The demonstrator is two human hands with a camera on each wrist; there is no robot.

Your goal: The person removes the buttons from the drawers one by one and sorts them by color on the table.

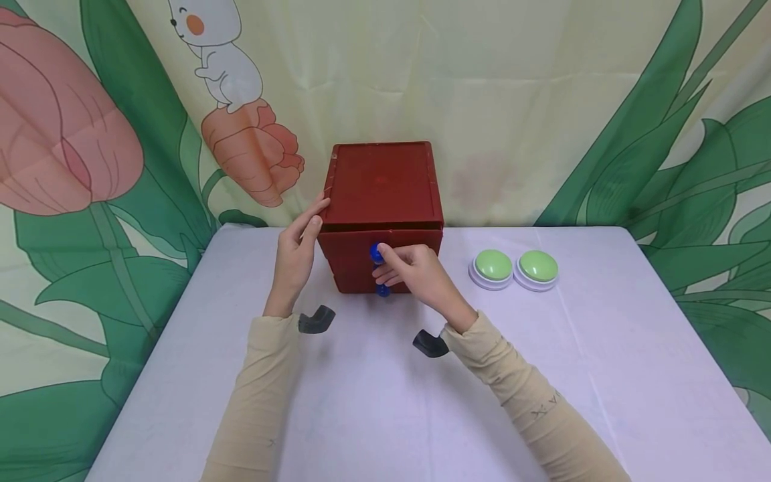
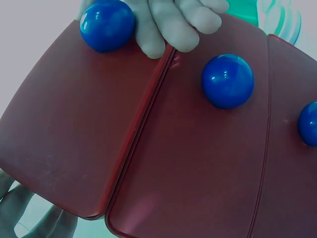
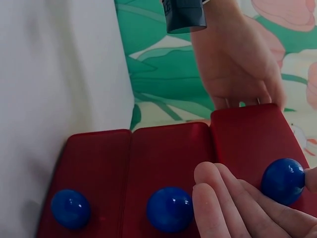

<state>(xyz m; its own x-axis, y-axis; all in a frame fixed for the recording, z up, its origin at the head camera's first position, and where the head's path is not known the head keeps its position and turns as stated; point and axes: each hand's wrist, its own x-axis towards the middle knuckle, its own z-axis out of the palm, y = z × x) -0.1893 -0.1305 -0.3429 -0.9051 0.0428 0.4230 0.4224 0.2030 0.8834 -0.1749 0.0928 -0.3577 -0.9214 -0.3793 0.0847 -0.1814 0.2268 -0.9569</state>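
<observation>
A dark red box of drawers (image 1: 382, 181) stands on the table, its front towards me. Three drawer fronts show in the wrist views, each with a round blue knob. My right hand (image 1: 418, 271) pinches the top knob (image 3: 283, 181) between thumb and fingers; its other fingertips reach down near the middle knob (image 3: 170, 209). The top drawer (image 3: 252, 134) sits slightly forward of the two below, with a narrow dark gap under the lid's front edge. My left hand (image 1: 295, 258) rests against the box's left side, fingers extended along it and thumb near the front corner.
Two green push buttons (image 1: 493, 266) (image 1: 538, 266) with white bases stand side by side to the right of the box. A printed curtain (image 1: 482, 100) hangs right behind the box. A white cloth covers the table (image 1: 373, 415). Dark camera mounts (image 1: 430, 344) stick out at both wrists.
</observation>
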